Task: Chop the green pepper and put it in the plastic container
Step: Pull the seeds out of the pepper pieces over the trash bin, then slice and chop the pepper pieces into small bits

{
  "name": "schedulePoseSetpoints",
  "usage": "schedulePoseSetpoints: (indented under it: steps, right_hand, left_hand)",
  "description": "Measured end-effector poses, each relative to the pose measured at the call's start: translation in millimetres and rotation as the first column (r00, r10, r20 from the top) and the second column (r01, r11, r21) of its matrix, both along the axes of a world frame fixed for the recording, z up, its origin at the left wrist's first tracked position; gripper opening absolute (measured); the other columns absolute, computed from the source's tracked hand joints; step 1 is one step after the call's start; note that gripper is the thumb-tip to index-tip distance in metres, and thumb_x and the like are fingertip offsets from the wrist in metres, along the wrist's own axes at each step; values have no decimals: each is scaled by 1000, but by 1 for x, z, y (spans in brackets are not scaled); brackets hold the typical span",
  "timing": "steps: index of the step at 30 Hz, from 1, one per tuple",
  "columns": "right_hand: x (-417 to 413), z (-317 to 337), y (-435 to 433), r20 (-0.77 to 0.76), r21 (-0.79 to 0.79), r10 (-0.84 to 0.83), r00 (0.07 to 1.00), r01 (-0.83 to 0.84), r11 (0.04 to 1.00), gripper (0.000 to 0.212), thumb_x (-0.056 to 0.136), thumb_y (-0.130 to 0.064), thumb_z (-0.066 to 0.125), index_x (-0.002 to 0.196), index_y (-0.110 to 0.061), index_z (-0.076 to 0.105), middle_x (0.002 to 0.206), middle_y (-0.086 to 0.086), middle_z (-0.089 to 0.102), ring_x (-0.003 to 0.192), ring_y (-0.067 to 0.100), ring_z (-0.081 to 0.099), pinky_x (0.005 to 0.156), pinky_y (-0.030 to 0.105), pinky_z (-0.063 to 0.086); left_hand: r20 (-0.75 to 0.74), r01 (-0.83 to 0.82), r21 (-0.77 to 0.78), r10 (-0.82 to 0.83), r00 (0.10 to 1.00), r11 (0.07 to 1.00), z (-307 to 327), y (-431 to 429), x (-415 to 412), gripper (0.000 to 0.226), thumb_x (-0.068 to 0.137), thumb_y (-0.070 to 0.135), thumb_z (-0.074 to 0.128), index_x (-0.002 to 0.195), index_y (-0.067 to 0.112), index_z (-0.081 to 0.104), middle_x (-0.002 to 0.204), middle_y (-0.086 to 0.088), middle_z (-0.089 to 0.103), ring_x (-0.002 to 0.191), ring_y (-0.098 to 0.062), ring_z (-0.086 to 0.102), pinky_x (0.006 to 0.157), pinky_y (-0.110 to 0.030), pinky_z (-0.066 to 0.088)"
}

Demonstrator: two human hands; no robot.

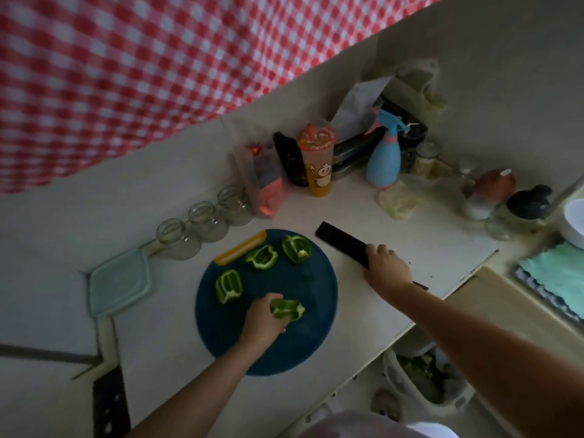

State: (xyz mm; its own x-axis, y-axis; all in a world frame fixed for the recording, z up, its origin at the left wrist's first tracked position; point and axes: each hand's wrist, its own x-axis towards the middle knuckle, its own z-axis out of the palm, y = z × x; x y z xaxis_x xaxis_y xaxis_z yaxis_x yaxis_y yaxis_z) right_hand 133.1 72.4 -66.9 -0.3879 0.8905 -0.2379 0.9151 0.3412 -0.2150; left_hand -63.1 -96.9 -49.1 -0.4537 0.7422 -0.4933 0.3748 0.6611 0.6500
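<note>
The left hand (264, 320) curls round one pepper piece (288, 309) on the blue board (284, 349). The right hand (387, 267) grips the knife (343, 245), its blade over the desk (420, 238) beside the board. Three other pieces (228, 286), hollow and bright green, lie on the board in large chunks. Fine chopping and filling the lidded plastic container (120, 281) seemingly remain.

Knife (343, 245) handle's buried under the right hand (387, 267). Left hand (264, 320) covers pt of the pepper piece (289, 309). White bowl (573, 222) & teal cloth (556, 273) cut off at rt edge. Cup (317, 162) lettering too blurry to read. Bin (401, 384) contents below: too dim.
</note>
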Motion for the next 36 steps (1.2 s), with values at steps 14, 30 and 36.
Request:
schedulePoseSetpoints:
  steps: [14,30,36]
  right_hand:
    - [42,40,-42,-279,52,94,956,-83,995,19,100,-29,40,111,-15,47,88,3,62,63,20,50,55,28,36]
    - [4,17,-125,-322,-177,240,916,-308,935,28,103,-32,28,121,-15,39,104,9,64,88,30,61,65,33,38]
    - [-11,16,-130,-272,-132,307,912,-351,927,31,103,-34,26,125,-14,37,111,7,60,87,30,61,71,36,45]
  left_hand:
    - [-302,132,62,-108,947,989,12,1,4,12,85,16,65,93,13,57,76,-3,64,75,-22,67,67,-33,55]
    - [449,-584,-49,540,712,810,5,2,28,18,96,5,45,108,-7,51,76,-21,56,63,-28,61,45,-25,54]
    - [465,-552,86,457,758,829,4,-1,39,37,92,-3,49,120,18,37,89,-23,62,72,-29,67,55,-30,57]
